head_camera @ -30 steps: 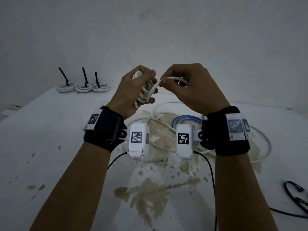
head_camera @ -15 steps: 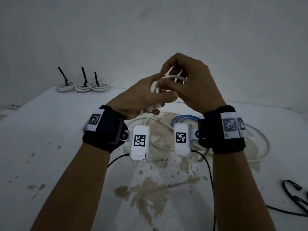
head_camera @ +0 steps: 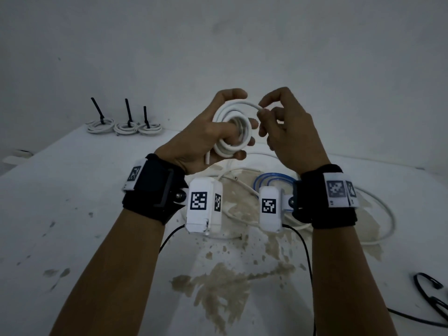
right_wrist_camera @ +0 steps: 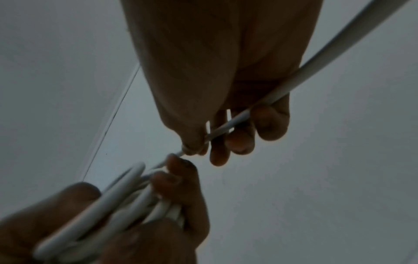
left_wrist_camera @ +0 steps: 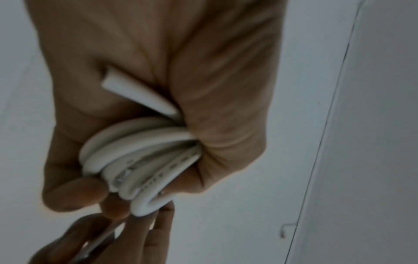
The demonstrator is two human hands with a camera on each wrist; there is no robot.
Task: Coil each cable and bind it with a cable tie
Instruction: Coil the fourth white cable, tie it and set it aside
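My left hand (head_camera: 218, 137) holds a white cable coil (head_camera: 232, 132) upright above the table, thumb across its loops and fingers behind. The left wrist view shows the stacked loops of the coil (left_wrist_camera: 140, 157) clamped in the palm, with a cut end sticking out. My right hand (head_camera: 278, 124) pinches the free strand of the white cable (head_camera: 249, 105) just right of the coil; the right wrist view shows that strand (right_wrist_camera: 248, 114) running between thumb and fingers. The rest of this cable (head_camera: 378, 207) trails over the table.
Three bound white coils (head_camera: 124, 126) with black ties upright stand at the table's far left. A blue cable (head_camera: 274, 178) lies under my wrists on the stained tabletop (head_camera: 72, 214). A black cable (head_camera: 431, 294) lies at the right edge. A grey wall rises behind.
My left hand has turned so the coil faces me. The right hand has drawn apart to the right, bringing another arc of cable over the top of the coil.
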